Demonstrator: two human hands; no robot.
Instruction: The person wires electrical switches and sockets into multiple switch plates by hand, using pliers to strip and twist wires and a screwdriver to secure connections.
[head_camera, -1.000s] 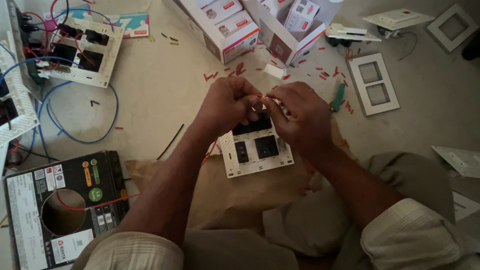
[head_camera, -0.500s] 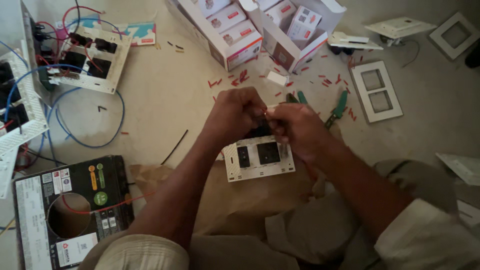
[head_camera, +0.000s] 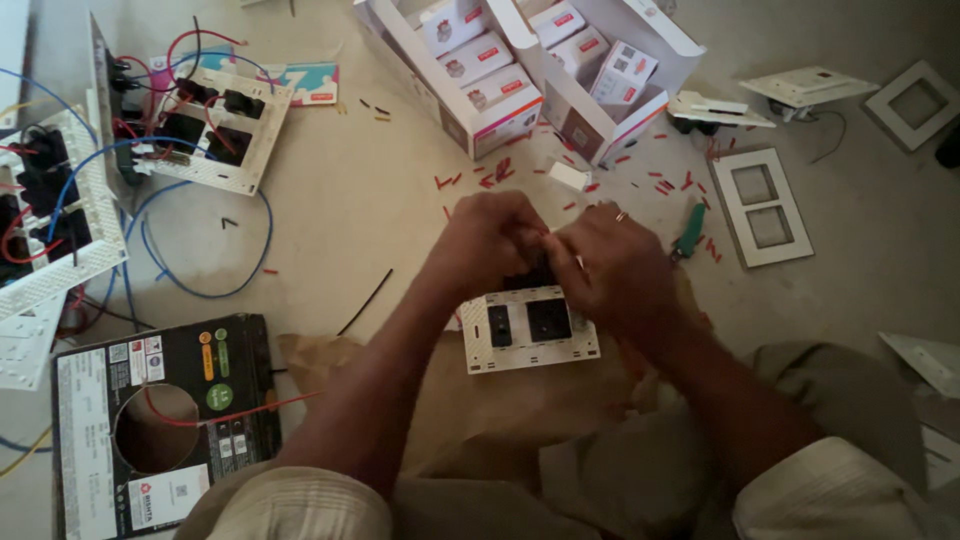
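A white switch plate (head_camera: 528, 336) with black modules lies on brown paper in front of me. Both hands meet over its far edge. My left hand (head_camera: 488, 240) has its fingers curled around something small that the fingers hide. My right hand (head_camera: 612, 270), with a ring on one finger, pinches at the same spot and covers the plate's upper right part. What sits between the fingertips cannot be made out.
Open white cartons (head_camera: 520, 70) of small boxes stand at the back. Wired switch plates (head_camera: 215, 125) with red and blue wires lie at the left. A black wire box (head_camera: 160, 420) sits at the lower left. A green screwdriver (head_camera: 689, 231) and white frames (head_camera: 762, 205) lie right.
My hands stay together over the plate. They and the plate have shifted slightly right and down in view as the head moved.
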